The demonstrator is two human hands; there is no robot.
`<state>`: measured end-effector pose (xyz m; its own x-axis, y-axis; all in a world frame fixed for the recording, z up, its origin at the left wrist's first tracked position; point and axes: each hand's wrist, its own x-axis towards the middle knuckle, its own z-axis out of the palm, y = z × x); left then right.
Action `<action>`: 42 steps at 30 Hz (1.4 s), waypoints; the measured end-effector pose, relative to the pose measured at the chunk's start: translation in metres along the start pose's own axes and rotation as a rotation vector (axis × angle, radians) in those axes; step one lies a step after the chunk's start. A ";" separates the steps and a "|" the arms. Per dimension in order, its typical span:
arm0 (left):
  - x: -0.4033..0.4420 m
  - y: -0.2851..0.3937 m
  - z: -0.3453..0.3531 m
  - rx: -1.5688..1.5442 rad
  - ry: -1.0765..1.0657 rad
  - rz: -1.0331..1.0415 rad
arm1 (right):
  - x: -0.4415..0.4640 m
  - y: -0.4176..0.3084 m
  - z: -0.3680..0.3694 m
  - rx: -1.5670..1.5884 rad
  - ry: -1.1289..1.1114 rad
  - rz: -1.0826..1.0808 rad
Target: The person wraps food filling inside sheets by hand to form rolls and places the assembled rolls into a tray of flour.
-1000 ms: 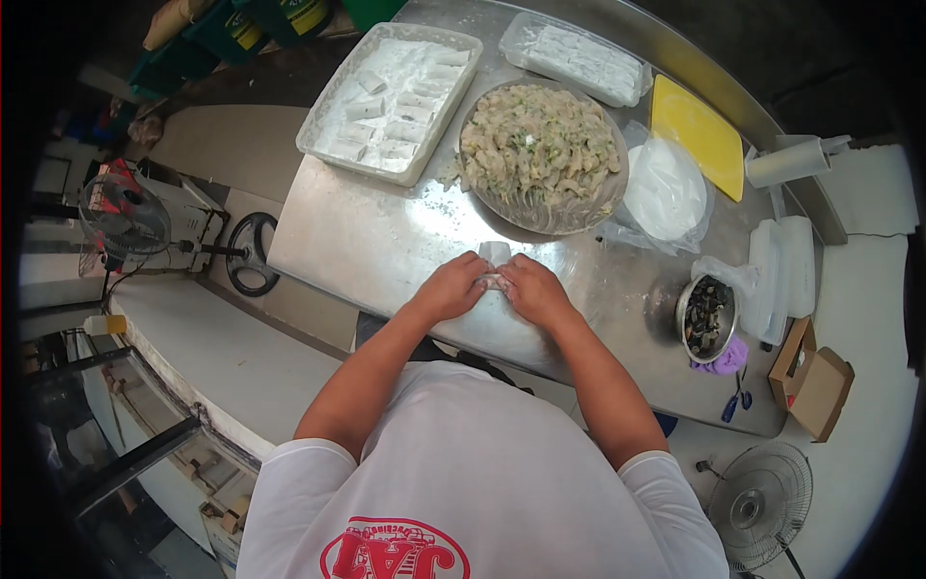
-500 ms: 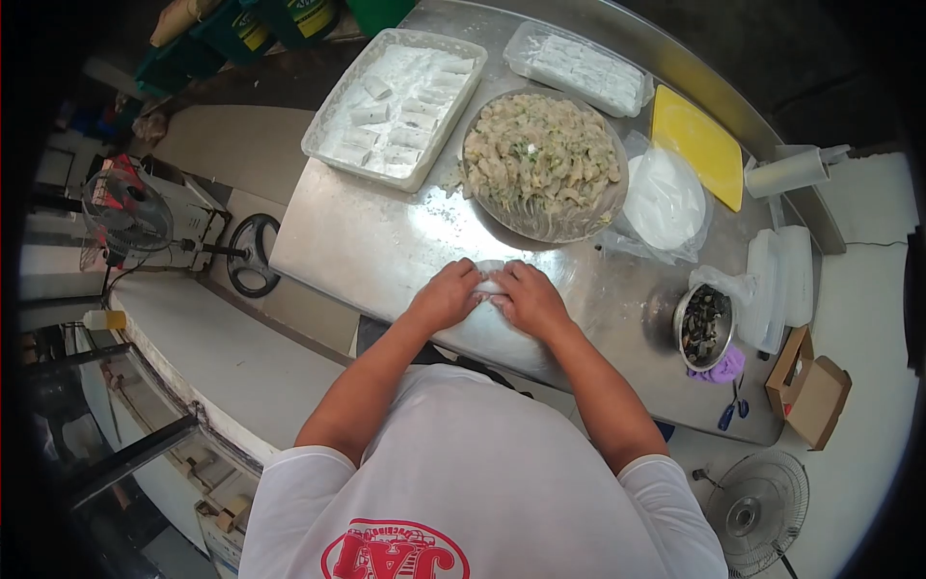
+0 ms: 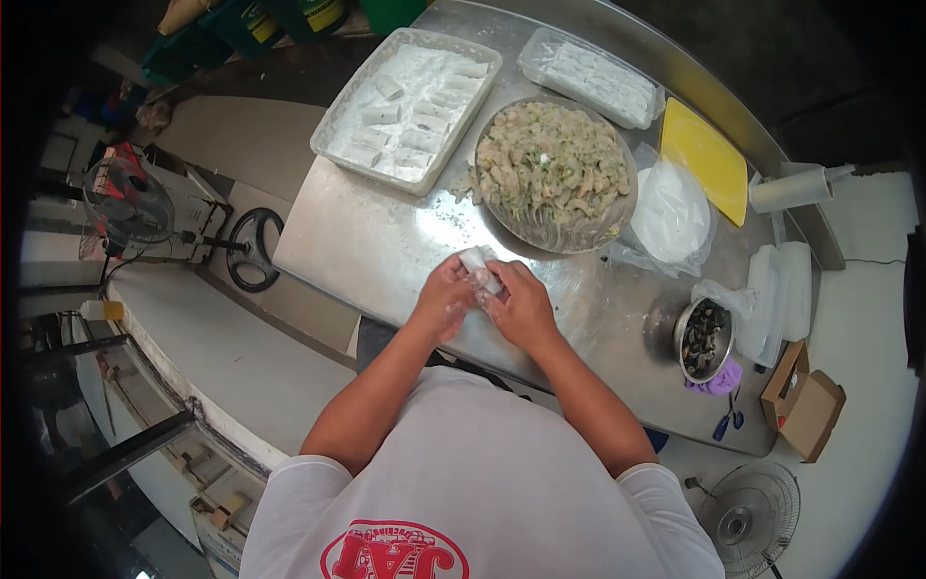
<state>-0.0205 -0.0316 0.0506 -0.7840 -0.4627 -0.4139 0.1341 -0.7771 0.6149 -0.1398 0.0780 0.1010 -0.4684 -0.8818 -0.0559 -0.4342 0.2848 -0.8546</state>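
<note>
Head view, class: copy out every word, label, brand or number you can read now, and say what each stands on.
"JAT": red print on the white shirt, upside down in the view, cut by the picture edge.
Above it, a smaller arched word, perhaps "Trucking", too small to be sure.
Yellow labels on the green bins: too blurred to read.

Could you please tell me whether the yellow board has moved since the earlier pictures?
No, the yellow board lies where it did against the table's raised steel rim; only the view has shifted.
</note>
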 end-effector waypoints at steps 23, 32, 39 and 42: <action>0.017 0.034 -0.001 -0.208 -0.122 0.119 | 0.045 -0.006 0.012 0.335 -0.134 -0.172; 0.032 0.124 -0.026 -0.005 0.072 0.250 | -0.022 0.012 -0.030 0.121 -0.208 -0.032; 0.092 0.282 -0.027 1.237 0.200 0.218 | -0.034 0.017 -0.053 0.038 -0.012 0.031; 0.138 0.310 -0.033 1.669 0.113 0.619 | -0.037 0.017 -0.049 -0.031 -0.005 0.011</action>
<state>-0.0670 -0.3510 0.1621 -0.8116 -0.5710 0.1237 -0.3888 0.6858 0.6152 -0.1682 0.1337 0.1137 -0.4692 -0.8805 -0.0676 -0.4531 0.3058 -0.8374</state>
